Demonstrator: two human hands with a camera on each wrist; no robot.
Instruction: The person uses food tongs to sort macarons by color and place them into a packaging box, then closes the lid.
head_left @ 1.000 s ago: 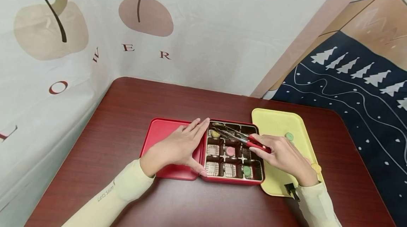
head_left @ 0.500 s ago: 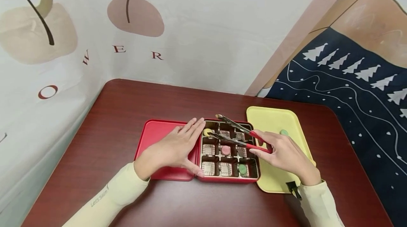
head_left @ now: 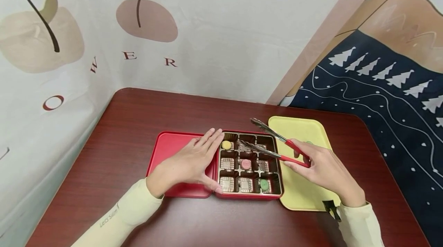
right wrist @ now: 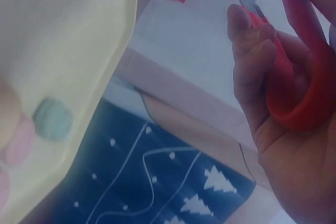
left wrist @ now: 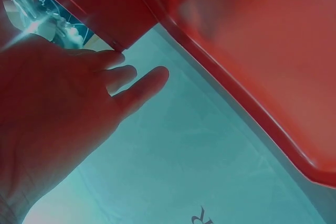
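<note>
Tongs (head_left: pixel 287 159) shifted toward 3 o'clock, off disc (head_left: pixel 226 145), gripped in my right hand (head_left: pixel 323 168). Disc in box (head_left: pixel 252 197), 10 o'clock; left hand (head_left: pixel 191 163) straight-fingered at box's 9 o'clock side.

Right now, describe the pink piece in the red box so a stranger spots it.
On the brown table, find the red box beside the yellow tray. The pink piece sits at the centre of its three-by-three insert. Unlike the yellow piece and green piece there, it's pink.
</note>
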